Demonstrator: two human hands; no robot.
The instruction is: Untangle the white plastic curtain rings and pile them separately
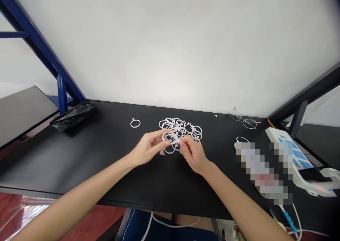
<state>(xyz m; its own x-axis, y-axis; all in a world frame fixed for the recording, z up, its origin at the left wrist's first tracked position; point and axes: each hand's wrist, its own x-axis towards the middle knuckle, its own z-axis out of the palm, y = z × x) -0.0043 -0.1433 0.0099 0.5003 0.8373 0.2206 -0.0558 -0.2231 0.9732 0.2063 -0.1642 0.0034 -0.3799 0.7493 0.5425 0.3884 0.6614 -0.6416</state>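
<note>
The person's bare forearms point(79, 188) reach out over the edge of a black table point(164, 188), the left hand point(148, 149) and right hand point(192, 155) meeting just above a loose heap of white plastic rings point(183, 129). The left thumb and fingers pinch a white plastic ring point(168, 137) at its near side, while the right thumb and bunched fingertips point(183, 141) pinch where it meets the heap. A single ring point(135, 123) lies apart to the left, and wire-framed glasses point(243, 119) lie well to the right.
</note>
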